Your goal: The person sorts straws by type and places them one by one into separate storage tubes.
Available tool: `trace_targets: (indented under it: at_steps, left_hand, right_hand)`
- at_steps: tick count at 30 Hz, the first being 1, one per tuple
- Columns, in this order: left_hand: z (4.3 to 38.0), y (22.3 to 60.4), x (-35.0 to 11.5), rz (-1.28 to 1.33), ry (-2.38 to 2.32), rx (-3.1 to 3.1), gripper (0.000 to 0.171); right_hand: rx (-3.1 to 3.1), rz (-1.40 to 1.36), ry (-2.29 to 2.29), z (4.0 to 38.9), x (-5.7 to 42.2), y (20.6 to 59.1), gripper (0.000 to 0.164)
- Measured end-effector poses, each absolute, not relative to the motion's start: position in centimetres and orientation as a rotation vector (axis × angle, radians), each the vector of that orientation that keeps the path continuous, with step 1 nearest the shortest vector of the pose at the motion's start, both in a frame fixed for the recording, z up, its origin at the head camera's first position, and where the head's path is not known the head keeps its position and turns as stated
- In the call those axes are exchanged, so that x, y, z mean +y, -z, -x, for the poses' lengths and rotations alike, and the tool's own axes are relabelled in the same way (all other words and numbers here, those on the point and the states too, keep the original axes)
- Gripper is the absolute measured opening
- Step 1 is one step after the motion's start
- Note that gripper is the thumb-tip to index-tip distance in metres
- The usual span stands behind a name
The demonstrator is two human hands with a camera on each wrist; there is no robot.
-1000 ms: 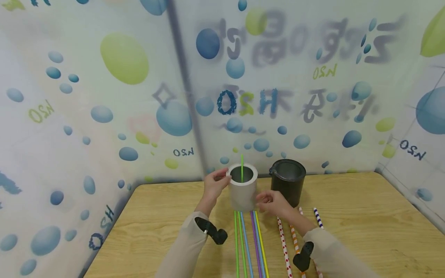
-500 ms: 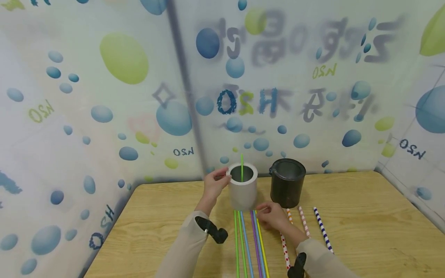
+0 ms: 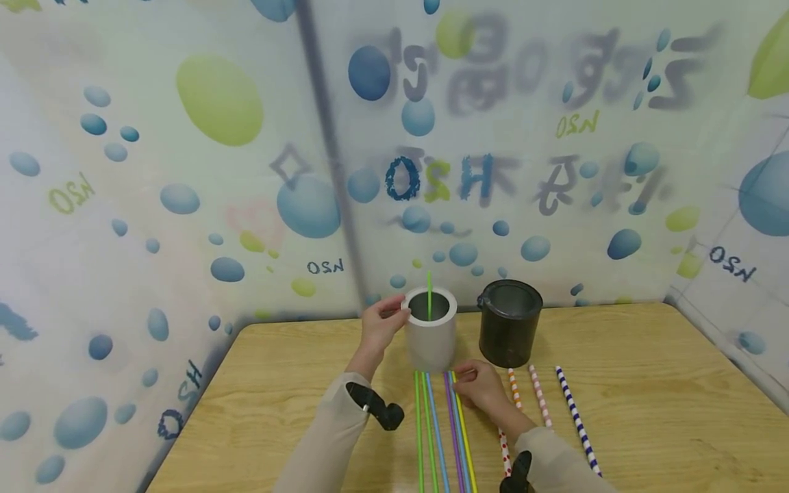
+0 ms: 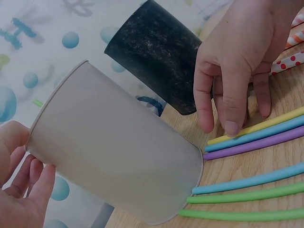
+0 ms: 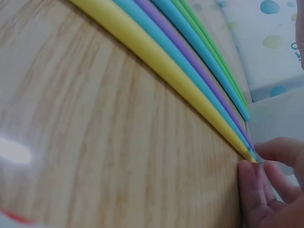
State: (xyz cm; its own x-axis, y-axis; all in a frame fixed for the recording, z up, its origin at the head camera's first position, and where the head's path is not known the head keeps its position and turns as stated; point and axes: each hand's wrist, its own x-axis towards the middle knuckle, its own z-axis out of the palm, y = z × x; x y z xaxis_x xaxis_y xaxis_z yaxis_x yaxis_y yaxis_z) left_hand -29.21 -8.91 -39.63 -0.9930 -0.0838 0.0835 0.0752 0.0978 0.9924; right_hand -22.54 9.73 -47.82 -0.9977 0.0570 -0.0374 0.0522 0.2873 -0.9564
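Note:
A light grey cup (image 3: 431, 349) stands upright near the table's back edge, with one green straw (image 3: 429, 294) rising from its mouth. My left hand (image 3: 380, 335) holds the cup at its left rim, thumb and fingers against it. In front lie plain straws side by side: green (image 3: 418, 431), blue (image 3: 437, 431), purple (image 3: 454, 431) and yellow (image 3: 465, 438). At the cup's lower right, my right hand (image 3: 483, 387) pinches the far end of the yellow straw, as the right wrist view (image 5: 280, 175) of this hand shows. The straw still lies along the table.
A black bucket (image 3: 507, 339) stands to the right of the cup. Patterned straws lie right of my right hand: orange-striped (image 3: 514, 390), pink-striped (image 3: 539, 394), blue-striped (image 3: 577, 418) and red-dotted (image 3: 505, 452). A printed cloth wall (image 3: 259, 205) rises behind the wooden table (image 3: 271, 390).
My right hand has come down from beside the cup to the far end of the yellow straw, and its fingers have closed there. The left hand and cup have stayed put.

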Motion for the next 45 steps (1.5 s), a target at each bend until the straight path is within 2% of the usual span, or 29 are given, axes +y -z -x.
trace_targets:
  at_steps: [36, 45]
  left_hand:
    - [29.24, 39.55, -8.82, -0.016, 2.040, -2.258, 0.030]
    - [29.35, 39.55, -8.78, -0.030, 2.030, -2.251, 0.030]
  right_hand:
    - [-2.618, 0.189, -1.827, 22.85, 9.64, 47.28, 0.028]
    - [-2.659, 0.174, -1.701, 23.11, 9.07, 47.78, 0.029]
